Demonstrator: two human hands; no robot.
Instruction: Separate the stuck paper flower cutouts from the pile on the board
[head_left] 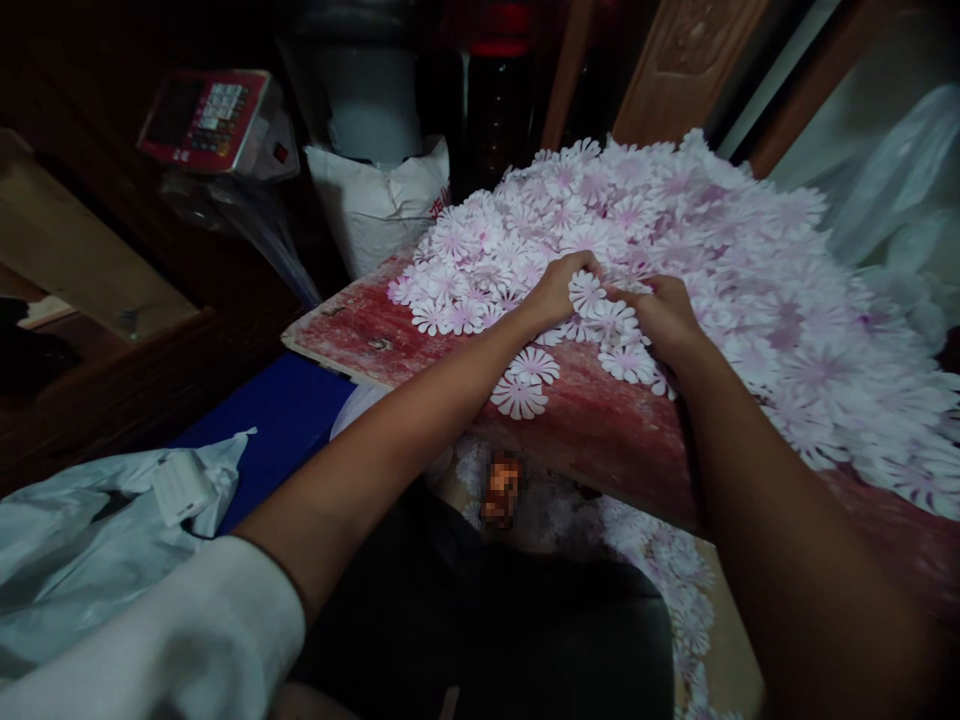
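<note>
My left hand is closed at the front of a large heap of white and purple artificial flower heads, with a flat white flower at its fingers. My right hand is close beside it, its fingers bent together and pointing at the same flower. What lies inside its pinch is partly hidden. Below both hands hang a few more blossoms near the edge of the worn red board. Two loose flower heads lie on the board beside my left forearm.
A red scale display with keys stands at the back left. Near it are a white sack and a grey bucket. A plastic bag lies at the left. More flower heads are scattered below the board.
</note>
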